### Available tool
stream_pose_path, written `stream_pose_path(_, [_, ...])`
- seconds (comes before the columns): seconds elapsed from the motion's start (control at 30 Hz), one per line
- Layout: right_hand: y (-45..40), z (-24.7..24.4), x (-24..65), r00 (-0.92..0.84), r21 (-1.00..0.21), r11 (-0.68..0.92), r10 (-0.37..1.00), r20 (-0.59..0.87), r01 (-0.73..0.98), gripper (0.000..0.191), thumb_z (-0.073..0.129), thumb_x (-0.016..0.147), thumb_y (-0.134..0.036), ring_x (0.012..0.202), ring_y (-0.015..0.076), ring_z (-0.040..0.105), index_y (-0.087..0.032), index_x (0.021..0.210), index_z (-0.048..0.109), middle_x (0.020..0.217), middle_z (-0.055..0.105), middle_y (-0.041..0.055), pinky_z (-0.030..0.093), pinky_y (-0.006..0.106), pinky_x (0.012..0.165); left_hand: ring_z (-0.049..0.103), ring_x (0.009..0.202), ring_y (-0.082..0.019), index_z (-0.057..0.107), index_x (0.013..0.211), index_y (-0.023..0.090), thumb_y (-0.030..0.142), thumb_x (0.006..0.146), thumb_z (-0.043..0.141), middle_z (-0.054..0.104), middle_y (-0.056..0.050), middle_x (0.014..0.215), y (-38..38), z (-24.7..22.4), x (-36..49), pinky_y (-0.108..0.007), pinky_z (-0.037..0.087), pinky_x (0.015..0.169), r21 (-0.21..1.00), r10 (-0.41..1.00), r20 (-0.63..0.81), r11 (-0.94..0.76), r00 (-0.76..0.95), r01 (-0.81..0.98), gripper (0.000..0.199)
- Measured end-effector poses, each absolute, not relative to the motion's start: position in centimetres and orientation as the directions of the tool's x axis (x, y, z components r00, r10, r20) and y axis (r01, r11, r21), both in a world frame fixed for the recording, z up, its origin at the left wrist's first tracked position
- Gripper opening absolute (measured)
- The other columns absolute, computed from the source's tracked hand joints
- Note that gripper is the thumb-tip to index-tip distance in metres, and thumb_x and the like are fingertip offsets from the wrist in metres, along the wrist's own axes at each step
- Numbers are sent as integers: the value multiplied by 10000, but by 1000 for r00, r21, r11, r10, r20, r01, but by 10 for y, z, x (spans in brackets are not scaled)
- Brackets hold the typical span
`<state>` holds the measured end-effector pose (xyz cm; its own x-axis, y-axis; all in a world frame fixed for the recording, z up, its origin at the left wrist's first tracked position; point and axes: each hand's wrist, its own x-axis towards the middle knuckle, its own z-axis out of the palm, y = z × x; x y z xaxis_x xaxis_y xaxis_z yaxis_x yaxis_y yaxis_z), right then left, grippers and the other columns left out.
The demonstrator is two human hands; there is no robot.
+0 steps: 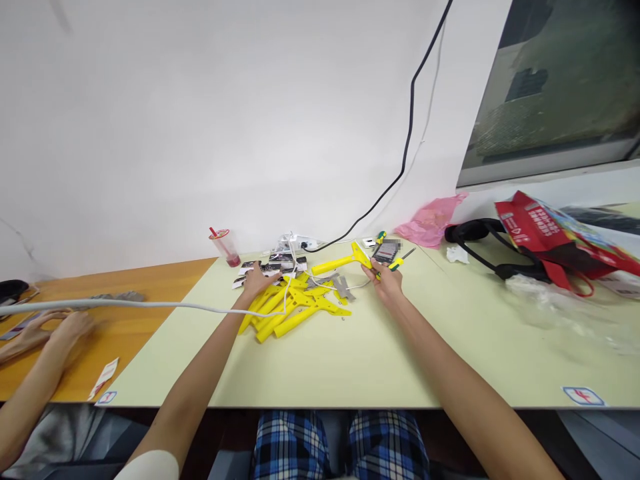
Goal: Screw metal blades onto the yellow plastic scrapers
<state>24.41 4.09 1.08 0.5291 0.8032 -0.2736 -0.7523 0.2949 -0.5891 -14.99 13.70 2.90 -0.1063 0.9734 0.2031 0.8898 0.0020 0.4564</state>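
My right hand [387, 283] is closed round the head end of a yellow scraper [333, 265], whose handle points left above the table. A screwdriver [396, 265] with a green and yellow handle sticks out at the same hand; whether the fingers grip it too I cannot tell. My left hand [257, 283] reaches with fingers apart over small black-and-white packets [241, 280], at the left edge of a heap of yellow scraper handles [295, 313]. Flat grey pieces [343, 288] lie at the right of the heap.
A white cable [200, 307] crosses in front of my left arm. At the back stand a drink cup [227, 248], a power strip [303, 242] and a phone [387, 251]. Pink plastic [433, 221], headphones [480, 247] and a red bag [545, 230] lie right. A person's hands [65, 330] work left.
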Motion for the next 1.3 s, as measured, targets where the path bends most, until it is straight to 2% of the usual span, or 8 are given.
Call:
stream_pose_path(0.1, [42,11,249,544,-576,325,799,-257,-750,494,968,720,23,851,138,781,-198,830,541,838,674,-73,750,407,932,476,1573,-493,384,1655,111,636,792,890,516,-341,1655,128,32,-148,-574,379,1270,453,957,261,-7,-125,892,1130])
stream_pose_path(0.17, [43,10,252,558,-571,340,787,-261,-747,473,957,732,34,853,139,782,-190,845,556,840,655,-78,749,427,939,441,1596,-481,371,1670,105,604,792,896,487,-327,1675,122,37,-149,-582,352,1300,457,919,380,-87,-106,885,1138])
stream_pose_path(0.33, [45,10,260,566,-552,353,776,-279,-756,436,936,754,44,883,151,786,-180,870,581,871,661,-61,743,440,961,379,1626,-419,321,1702,127,513,843,864,435,-270,1700,104,60,-152,-559,288,1369,366,653,758,-432,6,824,1087])
stream_pose_path(0.43, [45,11,263,549,-542,340,786,-284,-768,393,915,782,45,928,161,795,-168,895,606,951,722,-14,742,408,957,361,1642,-398,288,1718,145,507,865,865,403,-260,1715,89,76,-143,-551,273,1386,283,544,831,-597,119,751,1091])
stream_pose_path(0.6, [44,13,260,559,-548,346,779,-284,-762,354,875,804,69,892,155,799,-152,888,612,944,734,-1,739,399,949,375,1644,-383,224,1762,194,533,883,859,375,-229,1749,58,96,-112,-541,340,1364,306,606,711,-723,356,619,1137])
stream_pose_path(0.77, [43,15,254,560,-563,338,778,-285,-755,389,893,767,73,839,150,794,-168,878,608,850,714,-34,746,378,919,331,1675,-408,206,1802,242,531,851,892,345,-198,1800,45,113,-81,-535,292,1393,353,684,476,-725,553,592,1208])
stream_pose_path(0.97, [42,14,255,579,-605,306,747,-326,-735,400,910,749,54,834,165,810,-164,889,605,914,743,-7,755,356,878,307,1691,-418,228,1801,235,486,891,864,340,-202,1803,49,120,-52,-551,238,1415,283,509,486,-861,710,424,1139])
stream_pose_path(1.3, [40,14,242,524,-609,236,776,-352,-757,469,924,721,47,859,188,829,-187,952,589,967,763,9,762,321,808,358,1663,-412,246,1797,220,436,890,854,376,-220,1780,55,119,-16,-572,296,1387,202,426,436,-905,793,375,1113])
